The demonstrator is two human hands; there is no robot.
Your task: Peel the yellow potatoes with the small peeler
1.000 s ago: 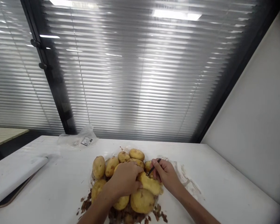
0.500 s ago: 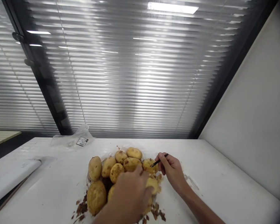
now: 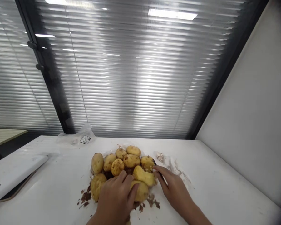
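Several potatoes (image 3: 131, 160) lie in a cluster on clear plastic on the white table. A peeled, pale yellow potato (image 3: 144, 176) rests at the cluster's right side. My left hand (image 3: 118, 195) is at the front of the cluster with its fingers bent down among the potatoes; what its fingertips hold, if anything, is hidden. Just below it and to the right sits an unpeeled potato (image 3: 140, 190). My right hand (image 3: 172, 186) is right of the cluster, its fingers closed round a thin dark tool (image 3: 161, 175) beside the peeled potato.
Brown peelings (image 3: 86, 197) are scattered around the potatoes. A clear plastic bag with a label (image 3: 85, 139) lies at the back left. A white device (image 3: 18, 175) is at the left edge. Crumpled plastic (image 3: 176, 168) lies to the right, and blinds (image 3: 131, 78) stand behind the table.
My left hand has moved left and down, uncovering the peeled potato. My right hand has moved down, with the dark tool now pointing up and left. The view has shifted slightly.
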